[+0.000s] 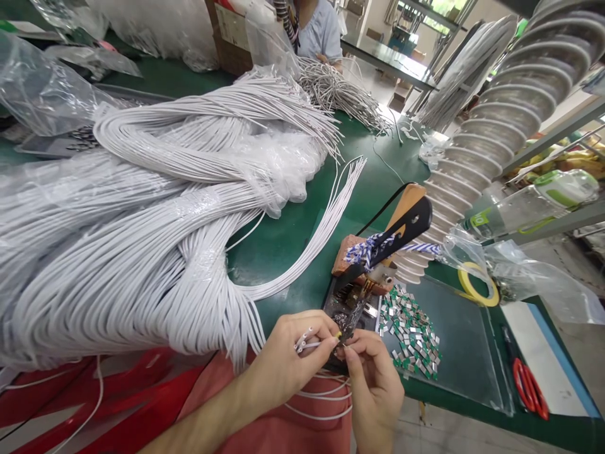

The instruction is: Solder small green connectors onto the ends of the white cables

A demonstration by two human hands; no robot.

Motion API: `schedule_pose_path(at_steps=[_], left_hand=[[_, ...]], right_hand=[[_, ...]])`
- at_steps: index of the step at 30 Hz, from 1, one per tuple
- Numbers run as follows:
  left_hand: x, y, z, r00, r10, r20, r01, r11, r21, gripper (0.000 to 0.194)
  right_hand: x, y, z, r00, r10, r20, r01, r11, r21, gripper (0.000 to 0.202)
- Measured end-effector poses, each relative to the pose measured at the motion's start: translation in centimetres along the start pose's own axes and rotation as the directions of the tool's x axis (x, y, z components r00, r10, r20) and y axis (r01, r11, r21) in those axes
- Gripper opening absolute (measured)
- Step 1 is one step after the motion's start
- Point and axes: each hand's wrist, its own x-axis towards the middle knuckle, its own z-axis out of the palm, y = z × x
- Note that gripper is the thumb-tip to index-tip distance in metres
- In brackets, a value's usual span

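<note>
My left hand (pixel 302 343) is closed around several white cables (pixel 304 340), whose cut ends stick out between thumb and fingers. At its fingertips shows a small yellowish bit. My right hand (pixel 373 372) pinches right beside it; what lies between thumb and forefinger is too small to make out. Just beyond both hands stands a dark soldering fixture (pixel 352 302) with a black handle (pixel 401 230) bound by blue-and-white cord. Right of the fixture lies a pile of small green-and-silver connector boards (pixel 411 331). Loops of white cable (pixel 326 397) hang below my hands.
Large bundles of white cable (pixel 142 271) cover the left of the green table (pixel 302 233). A ribbed hose (pixel 496 120) comes down at right. Yellow tape (pixel 491 293) and red-handled scissors (pixel 529 388) lie right. Another person (pixel 319 31) sits at the far side.
</note>
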Motion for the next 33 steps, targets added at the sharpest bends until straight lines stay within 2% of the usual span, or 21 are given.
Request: schedule_pose_path(at_steps=[3, 9, 14, 18, 22, 24, 26, 29, 31, 33], left_hand=[[-0.1, -0.1, -0.1, 1.0, -0.006, 0.008, 0.006, 1.0, -0.003, 0.024], [-0.7, -0.8, -0.4, 1.0, -0.026, -0.009, 0.026, 0.999, 0.024, 0.027], [-2.1, -1.5, -0.8, 0.999, -0.041, 0.021, 0.04, 0.999, 0.032, 0.026], [-3.6, -1.9, -0.9, 0.99, -0.064, 0.124, 0.065, 0.998, 0.002, 0.026], [-4.9, -1.9, -0.4, 0.956, -0.056, 0.288, 0.08, 0.994, -0.071, 0.02], [-5.3, -1.7, -0.1, 0.94, -0.028, 0.339, 0.064, 0.994, -0.094, 0.025], [-5.6, -1.6, 0.1, 0.947, -0.005, 0.32, 0.039, 0.994, -0.102, 0.032], [-5.7, -1.6, 0.0, 0.974, 0.009, 0.228, 0.01, 0.997, -0.082, 0.038], [-5.9, -1.8, -0.2, 0.979, -0.051, 0.197, 0.07, 0.993, -0.091, 0.043], [-6.2, -2.3, -0.2, 0.96, -0.18, 0.214, 0.213, 0.967, -0.142, 0.049]], right_hand=[[0.0, 0.0, -0.1, 1.0, -0.026, 0.003, 0.026, 1.0, -0.017, 0.011], [-1.2, 0.2, -0.4, 1.0, 0.007, 0.008, -0.007, 1.0, -0.001, 0.012], [-2.1, 0.0, -0.7, 0.998, 0.025, 0.059, -0.017, 0.991, -0.135, 0.011], [-2.5, -0.3, -1.1, 0.988, 0.013, 0.156, 0.021, 0.977, -0.212, 0.006], [-3.0, -0.2, -1.9, 0.968, -0.006, 0.25, 0.054, 0.981, -0.184, 0.013], [-3.3, -0.2, -2.4, 0.962, -0.014, 0.273, 0.058, 0.986, -0.154, 0.016], [-3.5, -0.4, -3.2, 0.965, -0.029, 0.26, 0.07, 0.986, -0.15, 0.018], [-3.6, -1.1, -4.8, 0.977, -0.053, 0.206, 0.1, 0.969, -0.224, 0.017], [-3.8, -1.5, -6.2, 0.976, -0.092, 0.197, 0.149, 0.943, -0.297, 0.018], [-4.1, -1.8, -7.8, 0.968, -0.151, 0.199, 0.214, 0.91, -0.354, 0.024]])
